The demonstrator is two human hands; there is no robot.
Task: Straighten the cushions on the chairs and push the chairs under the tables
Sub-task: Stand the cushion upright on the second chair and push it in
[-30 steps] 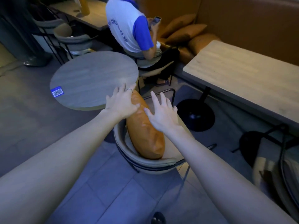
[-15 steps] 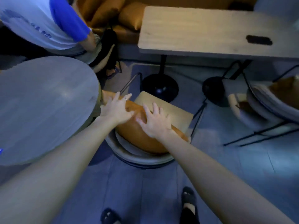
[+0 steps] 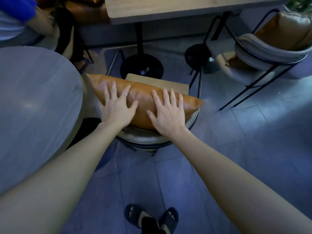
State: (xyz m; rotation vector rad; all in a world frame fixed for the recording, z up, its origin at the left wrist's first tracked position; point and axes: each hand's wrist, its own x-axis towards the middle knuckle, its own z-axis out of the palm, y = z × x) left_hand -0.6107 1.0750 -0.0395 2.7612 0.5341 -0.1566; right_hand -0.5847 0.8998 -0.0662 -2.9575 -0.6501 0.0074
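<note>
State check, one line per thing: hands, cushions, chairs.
left hand: open, flat on the cushion
right hand: open, flat on the cushion
orange cushion: lying across the near chair, leaning on its backrest
near chair: not under a table, beside the round table
far chair: pulled out from the rectangular table
far cushion: propped against the backrest

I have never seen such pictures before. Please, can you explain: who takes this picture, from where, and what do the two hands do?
No machine is here. A person wears a wide-angle camera on the head, looking forward and down, so you see that person's own arms. The left hand, wearing a thin ring, and the right hand lie flat with spread fingers on a long orange-brown leather cushion. Nothing is gripped; the hands only press. The cushion lies across a round grey padded chair with black metal legs. Beside it stands a round grey table; farther off, a light wooden rectangular table. Below are the person's black sandals.
</note>
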